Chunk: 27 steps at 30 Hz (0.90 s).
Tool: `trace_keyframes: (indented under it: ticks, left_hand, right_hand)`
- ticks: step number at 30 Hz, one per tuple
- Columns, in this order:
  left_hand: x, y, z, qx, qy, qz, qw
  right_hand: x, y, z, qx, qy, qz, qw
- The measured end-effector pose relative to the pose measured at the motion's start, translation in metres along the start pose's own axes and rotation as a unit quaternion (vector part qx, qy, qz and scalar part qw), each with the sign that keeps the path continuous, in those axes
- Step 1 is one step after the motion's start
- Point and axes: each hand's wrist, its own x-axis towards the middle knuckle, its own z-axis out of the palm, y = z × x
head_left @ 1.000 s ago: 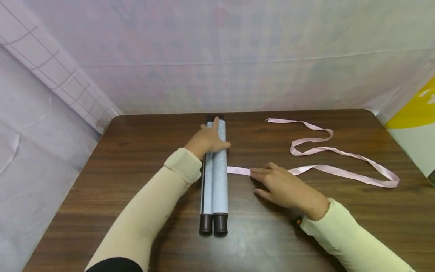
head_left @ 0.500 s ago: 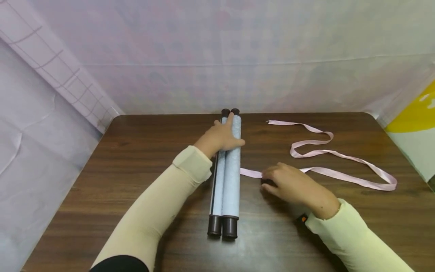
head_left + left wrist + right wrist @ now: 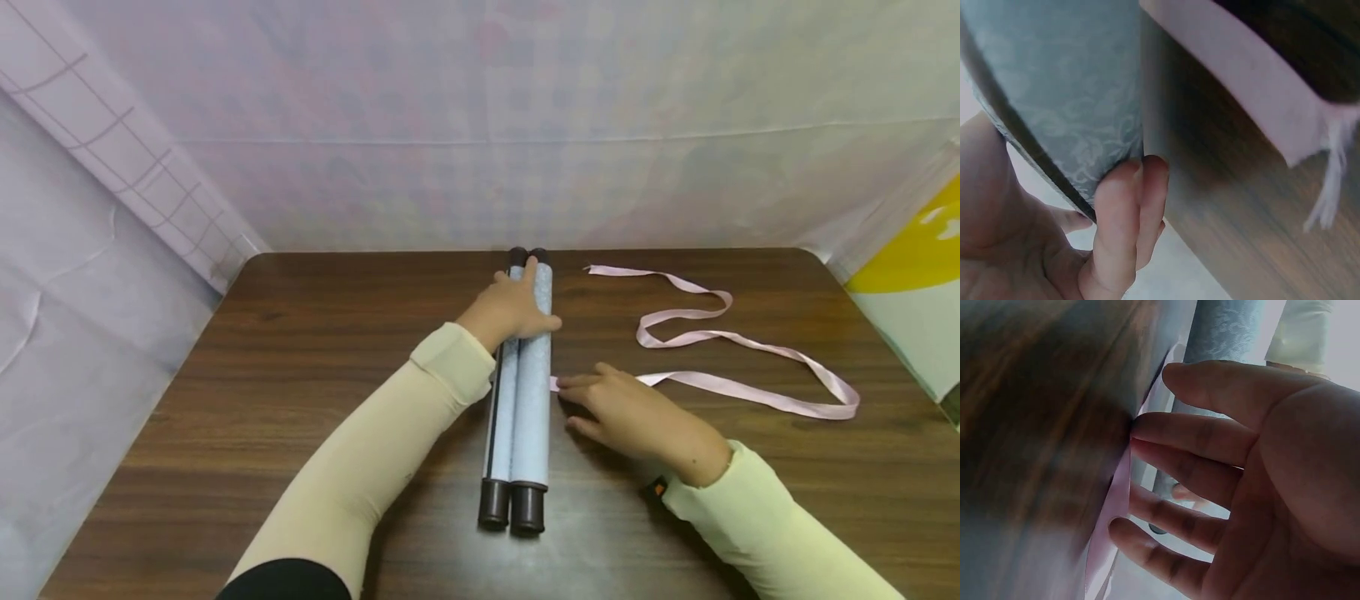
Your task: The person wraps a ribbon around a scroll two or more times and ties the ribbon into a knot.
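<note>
A hanging scroll, rolled from both ends into two parallel pale blue patterned rolls with dark brown knobs, lies lengthwise on the table. Across its far half, my left hand grips both rolls, thumb at the right side; in the left wrist view curled fingers hold the side of a roll. A pink satin ribbon passes beneath the scroll, its frayed end showing in the left wrist view. My right hand presses the ribbon against the table with extended fingertips, just right of the scroll.
The brown wood-grain table meets a pale patterned curtain at its far edge. Ribbon winds in loose loops over the right side. A white sheet hangs at left, and a yellow-and-white panel stands at right.
My left hand has moved the scroll rightward, shortening the visible ribbon between it and my right hand. My right hand shifted slightly right, then back left, and its fingers straightened again.
</note>
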Motion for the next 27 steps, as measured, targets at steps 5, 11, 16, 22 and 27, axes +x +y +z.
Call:
trace_keyframes:
  ticks: [5,11,16,22,27]
  left_hand:
    - [0.003,0.002,0.006,0.012,0.004,-0.004,0.9999]
    - [0.005,-0.001,0.010,0.021,0.006,-0.021,0.9995]
    - [0.004,0.001,0.009,0.014,0.008,-0.019,0.9997]
    - [0.004,0.006,0.010,0.030,0.003,-0.013,0.9995]
    - [0.005,0.006,0.011,0.028,-0.012,-0.003,0.9995]
  right_hand:
    - [0.001,-0.001,0.002,-0.002,0.002,0.005,1.000]
    - [0.004,-0.004,0.000,-0.003,0.006,0.007,1.000]
    - [0.003,-0.005,-0.004,-0.009,0.015,0.008,1.000]
    - [0.003,-0.009,-0.011,-0.025,0.097,-0.007,0.995]
    - [0.000,-0.030,-0.014,-0.029,0.054,-0.071,0.996]
